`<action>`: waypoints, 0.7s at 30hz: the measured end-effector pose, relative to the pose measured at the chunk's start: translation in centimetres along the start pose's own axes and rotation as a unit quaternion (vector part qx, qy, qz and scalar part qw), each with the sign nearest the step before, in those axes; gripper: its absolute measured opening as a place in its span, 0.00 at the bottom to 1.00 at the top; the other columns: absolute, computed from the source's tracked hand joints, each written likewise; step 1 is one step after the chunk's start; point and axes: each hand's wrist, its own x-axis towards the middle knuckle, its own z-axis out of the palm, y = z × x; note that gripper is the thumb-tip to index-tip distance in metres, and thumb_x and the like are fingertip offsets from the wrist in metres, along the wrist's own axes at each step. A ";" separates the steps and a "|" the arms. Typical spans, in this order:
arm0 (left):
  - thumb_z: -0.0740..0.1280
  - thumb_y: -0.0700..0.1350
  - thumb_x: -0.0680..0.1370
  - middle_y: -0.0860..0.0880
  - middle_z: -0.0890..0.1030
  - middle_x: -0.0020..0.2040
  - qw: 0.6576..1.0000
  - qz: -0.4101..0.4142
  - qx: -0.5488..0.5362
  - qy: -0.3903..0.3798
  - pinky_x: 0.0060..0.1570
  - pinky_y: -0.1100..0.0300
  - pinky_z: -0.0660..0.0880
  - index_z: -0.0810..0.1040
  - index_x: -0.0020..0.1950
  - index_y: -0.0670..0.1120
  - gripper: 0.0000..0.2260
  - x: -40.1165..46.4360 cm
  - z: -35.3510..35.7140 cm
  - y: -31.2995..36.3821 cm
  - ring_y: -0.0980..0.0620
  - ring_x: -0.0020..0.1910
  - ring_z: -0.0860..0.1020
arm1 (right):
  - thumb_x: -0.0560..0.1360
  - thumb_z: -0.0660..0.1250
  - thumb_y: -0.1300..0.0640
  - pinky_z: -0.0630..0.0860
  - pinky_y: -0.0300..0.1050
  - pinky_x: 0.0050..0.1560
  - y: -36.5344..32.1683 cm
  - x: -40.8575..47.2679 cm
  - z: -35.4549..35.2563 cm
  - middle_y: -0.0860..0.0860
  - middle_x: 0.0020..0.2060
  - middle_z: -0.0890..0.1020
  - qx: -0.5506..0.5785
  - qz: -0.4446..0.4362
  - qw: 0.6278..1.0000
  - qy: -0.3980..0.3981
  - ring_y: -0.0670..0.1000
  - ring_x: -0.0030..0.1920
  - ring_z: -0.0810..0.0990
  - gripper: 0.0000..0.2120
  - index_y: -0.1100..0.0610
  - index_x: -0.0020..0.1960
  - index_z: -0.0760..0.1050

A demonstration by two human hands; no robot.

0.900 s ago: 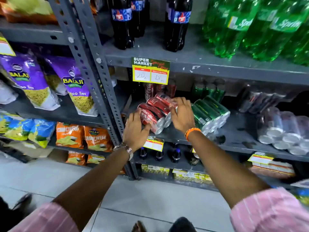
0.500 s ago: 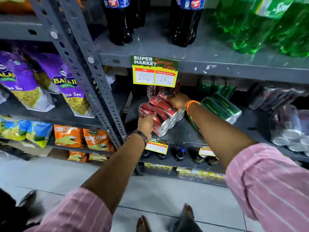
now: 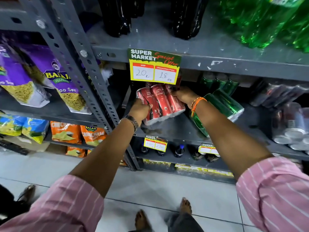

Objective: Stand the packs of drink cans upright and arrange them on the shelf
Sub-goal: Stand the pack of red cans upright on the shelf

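Both hands grip the red can pack [image 3: 160, 102] — the left hand [image 3: 139, 109] closed on its lower left side, the right hand [image 3: 184, 96] clasping its upper right. The pack stands nearly upright, tilted, on the grey shelf [image 3: 177, 129], beside a green can pack [image 3: 222, 104] lying on its side.

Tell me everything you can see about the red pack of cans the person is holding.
The red can pack is a bundle of slim red cans shrink-wrapped in clear plastic, silvery ends facing down. It is nearly upright, tilted slightly, low over the grey shelf below the yellow price tag. The left hand grips its lower left side, the right hand its upper right.
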 end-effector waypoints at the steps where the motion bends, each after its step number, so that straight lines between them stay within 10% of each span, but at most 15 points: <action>1: 0.66 0.37 0.78 0.42 0.81 0.61 1.000 0.018 0.020 0.003 0.57 0.52 0.76 0.73 0.65 0.43 0.15 0.0 -0.2 0.2 0.44 0.57 0.80 | 0.68 0.74 0.43 0.79 0.58 0.63 0.1 -0.4 0.0 0.57 0.58 0.84 0.011 -0.014 1.000 0.018 0.58 0.57 0.84 0.28 0.58 0.62 0.79; 5: 0.67 0.39 0.76 0.46 0.79 0.62 0.990 0.098 0.101 0.018 0.65 0.50 0.72 0.70 0.63 0.46 0.17 0.2 -1.3 -0.8 0.47 0.62 0.77 | 0.62 0.73 0.37 0.79 0.59 0.63 4.1 0.5 0.8 0.54 0.59 0.84 0.047 -0.062 0.995 0.059 0.57 0.58 0.84 0.34 0.54 0.62 0.78; 21: 0.72 0.40 0.65 0.46 0.78 0.61 0.971 0.170 0.146 0.083 0.63 0.45 0.76 0.68 0.63 0.48 0.28 -1.7 -0.1 -8.1 0.46 0.61 0.78 | 0.78 0.68 0.61 0.72 0.49 0.68 7.4 -7.8 2.9 0.58 0.64 0.78 0.019 -0.099 0.993 0.067 0.51 0.63 0.75 0.23 0.63 0.70 0.65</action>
